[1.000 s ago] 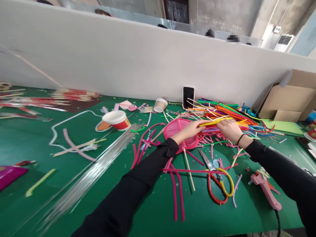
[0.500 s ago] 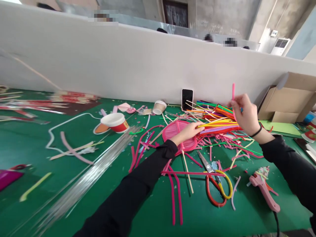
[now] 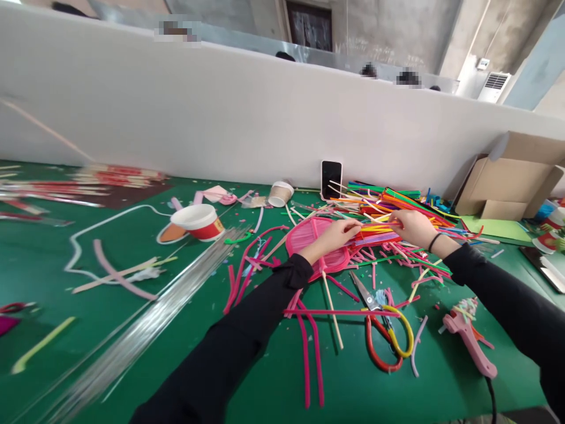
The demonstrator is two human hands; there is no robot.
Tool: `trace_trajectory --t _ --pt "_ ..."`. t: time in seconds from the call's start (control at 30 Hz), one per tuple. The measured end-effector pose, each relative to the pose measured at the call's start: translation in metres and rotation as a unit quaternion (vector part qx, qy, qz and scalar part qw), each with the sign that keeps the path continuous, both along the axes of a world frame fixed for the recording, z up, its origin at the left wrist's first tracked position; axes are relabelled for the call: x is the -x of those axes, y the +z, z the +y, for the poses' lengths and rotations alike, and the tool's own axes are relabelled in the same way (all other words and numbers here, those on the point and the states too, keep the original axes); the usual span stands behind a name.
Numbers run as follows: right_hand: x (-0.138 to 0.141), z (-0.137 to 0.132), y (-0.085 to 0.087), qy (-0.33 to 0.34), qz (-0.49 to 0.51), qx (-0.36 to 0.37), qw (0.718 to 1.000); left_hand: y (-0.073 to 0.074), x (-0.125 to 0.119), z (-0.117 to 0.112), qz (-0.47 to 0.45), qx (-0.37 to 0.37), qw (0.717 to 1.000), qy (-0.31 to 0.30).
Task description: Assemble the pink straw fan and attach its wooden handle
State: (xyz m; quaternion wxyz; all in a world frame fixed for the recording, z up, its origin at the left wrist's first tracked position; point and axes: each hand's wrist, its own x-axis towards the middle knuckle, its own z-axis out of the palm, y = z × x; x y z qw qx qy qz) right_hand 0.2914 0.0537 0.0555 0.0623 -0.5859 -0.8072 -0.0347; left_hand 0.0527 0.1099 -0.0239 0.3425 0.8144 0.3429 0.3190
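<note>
My left hand (image 3: 336, 234) lies over the far edge of a pink ribbed fan-shaped piece (image 3: 309, 241) on the green table (image 3: 176, 330), its fingers closed on the near ends of a bundle of coloured sticks (image 3: 388, 218). My right hand (image 3: 410, 227) rests on the same bundle a little to the right, fingers curled on the sticks. A black band sits on that wrist. Loose pink strips (image 3: 309, 347) lie in front of the fan piece.
Scissors with red and yellow handles (image 3: 382, 327) and a pink glue gun (image 3: 468, 335) lie near right. A phone (image 3: 331, 178) leans on the white partition. A red paper bowl (image 3: 196, 221), a paper cup (image 3: 280, 193), silver wires (image 3: 145, 330) and a cardboard box (image 3: 507, 188) stand around.
My right hand, raised half a second ago with a pink stick, has come back down onto the stick bundle. My left hand has stayed at the bundle's end.
</note>
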Motion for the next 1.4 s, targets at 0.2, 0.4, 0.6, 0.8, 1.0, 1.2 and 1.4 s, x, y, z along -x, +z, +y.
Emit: trace_trajectory --t 0.2,0.4,0.6,0.8,1.0,1.2,1.4 --pt "-0.013 0.011 -0.021 -0.038 -0.035 0.044 0.998 0.002 -0.014 -0.017 0.122 -0.12 0.985 0.014" --pt "-0.023 0.014 -0.015 -0.064 -0.048 0.043 0.996 0.0 -0.023 -0.027 0.184 -0.198 0.963 0.005" --pt "-0.023 0.015 -0.018 -0.034 -0.053 0.033 0.997 -0.001 -0.02 -0.03 0.202 -0.278 0.939 -0.004" --pt "-0.01 0.021 -0.025 0.004 -0.055 0.029 0.998 -0.007 -0.021 -0.033 0.217 -0.342 0.914 -0.029" --pt "0.002 0.027 -0.021 0.009 -0.071 0.039 0.997 -0.011 -0.017 -0.033 0.204 -0.326 0.922 -0.041" --pt "0.008 0.027 -0.018 0.033 -0.102 0.069 0.992 -0.008 -0.013 -0.032 0.202 -0.298 0.931 -0.061" --pt "0.011 0.02 -0.004 0.065 -0.107 0.058 0.99 -0.012 -0.009 -0.035 0.208 -0.288 0.933 -0.055"
